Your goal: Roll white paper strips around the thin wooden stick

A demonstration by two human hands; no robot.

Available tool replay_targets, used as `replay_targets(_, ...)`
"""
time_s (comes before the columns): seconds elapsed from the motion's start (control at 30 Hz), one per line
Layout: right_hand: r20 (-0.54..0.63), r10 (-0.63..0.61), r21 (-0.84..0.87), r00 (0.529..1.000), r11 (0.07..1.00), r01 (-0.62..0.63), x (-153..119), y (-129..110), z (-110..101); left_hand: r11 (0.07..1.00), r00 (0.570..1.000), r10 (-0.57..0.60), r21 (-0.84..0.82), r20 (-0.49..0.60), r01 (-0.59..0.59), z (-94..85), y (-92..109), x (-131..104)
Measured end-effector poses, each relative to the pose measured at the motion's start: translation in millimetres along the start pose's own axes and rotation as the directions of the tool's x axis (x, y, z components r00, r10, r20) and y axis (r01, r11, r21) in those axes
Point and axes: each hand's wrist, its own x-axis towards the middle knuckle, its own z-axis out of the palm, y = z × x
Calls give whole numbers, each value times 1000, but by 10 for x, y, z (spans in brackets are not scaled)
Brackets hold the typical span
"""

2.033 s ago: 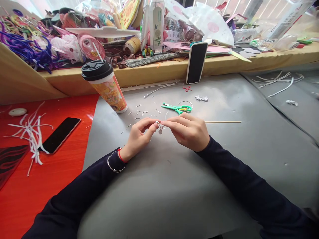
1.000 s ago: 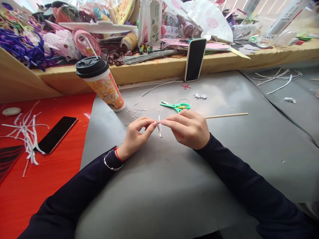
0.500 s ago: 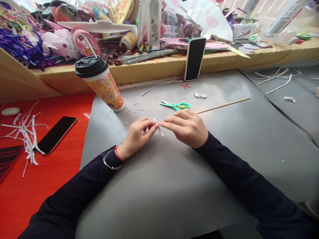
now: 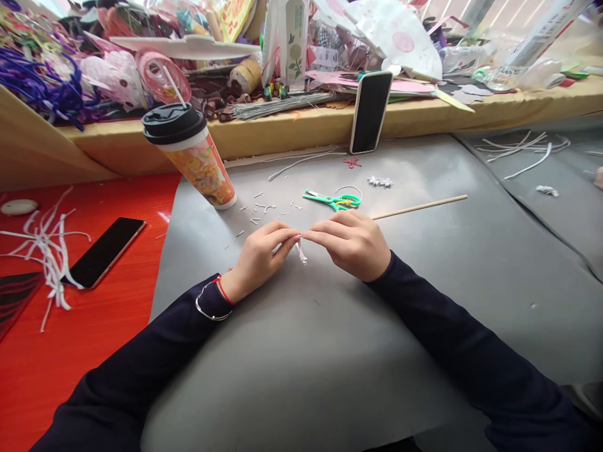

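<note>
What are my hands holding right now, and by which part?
Your left hand pinches the white strip near its top; your right hand holds the thin stick toward its hidden end.

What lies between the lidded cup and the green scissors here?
Small white cord scraps lie scattered on the gray tabletop between the lidded cup and green scissors, seen in the head view.

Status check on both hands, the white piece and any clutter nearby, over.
Left hand pinching white piece. Right hand gripping wooden stick, close to that piece. Green scissors lying just beyond right hand.
</note>
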Motion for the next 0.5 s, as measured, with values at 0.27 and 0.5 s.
replay_targets(0.27, 11, -24, -7, 1000, 1000, 24, -6, -7, -1, 993, 993, -107, -38, 51, 109, -18, 17, 31)
replay_targets(0.5, 67, 55, -73, 996, 996, -50, 0, -31, -40, 991, 991, -113, -60, 77, 118, -17, 5, 32)
